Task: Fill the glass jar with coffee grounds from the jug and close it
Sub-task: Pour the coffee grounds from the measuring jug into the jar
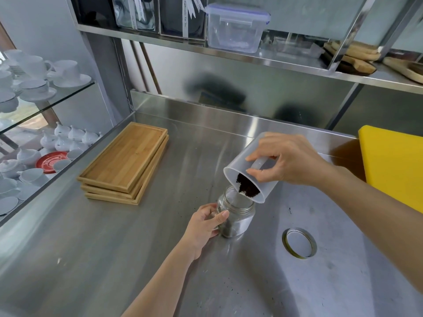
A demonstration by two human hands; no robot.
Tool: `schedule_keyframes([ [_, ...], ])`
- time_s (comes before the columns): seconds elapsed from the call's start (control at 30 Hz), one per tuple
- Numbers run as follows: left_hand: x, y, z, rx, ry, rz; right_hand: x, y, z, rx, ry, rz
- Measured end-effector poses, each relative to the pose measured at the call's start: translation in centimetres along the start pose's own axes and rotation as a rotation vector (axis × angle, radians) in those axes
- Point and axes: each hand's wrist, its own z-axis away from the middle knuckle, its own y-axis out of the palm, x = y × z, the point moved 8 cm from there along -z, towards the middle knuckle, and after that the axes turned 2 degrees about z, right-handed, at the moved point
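A clear glass jar (240, 216) stands upright on the steel counter (114, 259), with a little dark coffee at its bottom. My left hand (203, 223) grips its left side. My right hand (288, 161) holds a translucent plastic jug (242, 165) by the handle, tipped steeply so its mouth sits just above the jar's opening. Dark coffee grounds (248, 187) lie at the jug's lower lip. The jar's metal lid (299, 242) lies flat on the counter to the right of the jar.
A stack of wooden trays (126, 163) lies at the left of the counter. A yellow board (393, 165) leans at the right edge. White cups fill the glass shelves (34, 106) on the left. A plastic box (235, 26) sits on the overhead shelf.
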Motion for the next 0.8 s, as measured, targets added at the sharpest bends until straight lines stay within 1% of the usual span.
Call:
schedule_keyframes([
  [0.3,0.10,-0.13,-0.04,-0.010,-0.001,-0.018,0.34,0.20,-0.04,-0.003,-0.031,0.032],
  [0.63,-0.25,0.03,0.17,-0.003,0.015,0.018,0.27,0.08,-0.17,-0.019,-0.030,0.028],
  [0.8,-0.31,0.10,0.29,-0.003,0.006,0.008,0.36,0.23,-0.06,0.007,-0.038,0.027],
])
